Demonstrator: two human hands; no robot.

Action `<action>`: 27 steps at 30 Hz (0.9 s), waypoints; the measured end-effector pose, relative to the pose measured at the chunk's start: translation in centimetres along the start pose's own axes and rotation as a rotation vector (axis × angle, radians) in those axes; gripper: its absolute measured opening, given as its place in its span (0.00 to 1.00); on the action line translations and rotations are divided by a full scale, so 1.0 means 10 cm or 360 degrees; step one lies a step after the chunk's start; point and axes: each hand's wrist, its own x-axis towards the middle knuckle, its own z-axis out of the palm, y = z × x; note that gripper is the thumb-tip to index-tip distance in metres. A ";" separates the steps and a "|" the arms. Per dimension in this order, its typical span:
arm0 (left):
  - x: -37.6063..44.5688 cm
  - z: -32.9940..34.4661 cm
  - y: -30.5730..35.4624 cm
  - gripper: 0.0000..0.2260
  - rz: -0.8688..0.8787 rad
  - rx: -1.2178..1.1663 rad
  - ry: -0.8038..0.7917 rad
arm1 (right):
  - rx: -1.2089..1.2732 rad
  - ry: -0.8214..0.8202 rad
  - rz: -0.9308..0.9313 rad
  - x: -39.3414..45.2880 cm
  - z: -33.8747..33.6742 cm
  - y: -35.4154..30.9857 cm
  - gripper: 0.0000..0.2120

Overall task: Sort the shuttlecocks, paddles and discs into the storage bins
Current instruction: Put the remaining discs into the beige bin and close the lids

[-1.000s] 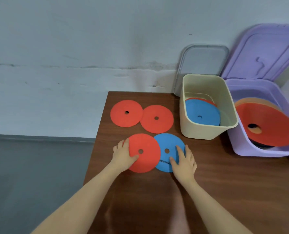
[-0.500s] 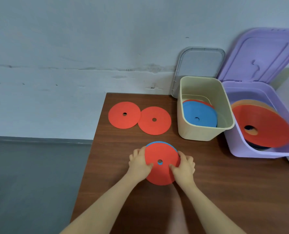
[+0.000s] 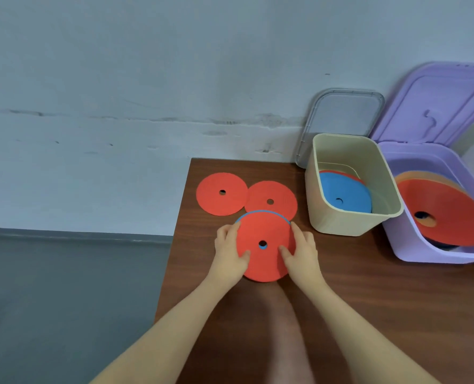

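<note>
Against a pale scuffed wall stood the dark brown wooden table (image 3: 355,300) we worked at. Our left hand (image 3: 229,252) and right hand (image 3: 299,252) pinched opposite edges of a flat red foam disc (image 3: 263,261) stacked on a blue foam disc (image 3: 263,246), whose rim peeked out at twelve o'clock. Two more red discs (image 3: 221,194) (image 3: 270,201) lay flat at eleven and twelve o'clock of the stack. The cream plastic bin (image 3: 341,223), holding a blue disc over a red one, sat at two o'clock, with the lilac plastic bin (image 3: 424,250) and its large red disc beyond at three. We judged it best to keep thumbs pressing both layers together, lift level, and clear the cream rim before lowering, lest the lower disc slide out.
</note>
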 end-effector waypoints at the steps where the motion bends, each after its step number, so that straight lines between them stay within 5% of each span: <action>1: 0.09 -0.06 0.02 0.30 0.0016 0.0025 0.0016 | -0.0024 -0.0003 -0.0024 0.07 0.00 -0.07 0.31; 9: 0.94 -0.42 0.08 0.29 0.0010 0.0154 0.0059 | -0.0139 -0.0110 -0.0007 0.86 0.16 -0.38 0.32; 18: 1.67 -0.52 -0.31 0.34 -0.0591 0.0777 -0.0030 | -0.0368 -0.0021 0.0487 1.38 0.47 -0.19 0.38; 27: 1.66 -0.25 -0.32 0.30 -0.0530 0.0707 0.0099 | -0.0336 0.0222 0.0509 1.47 0.61 -0.14 0.38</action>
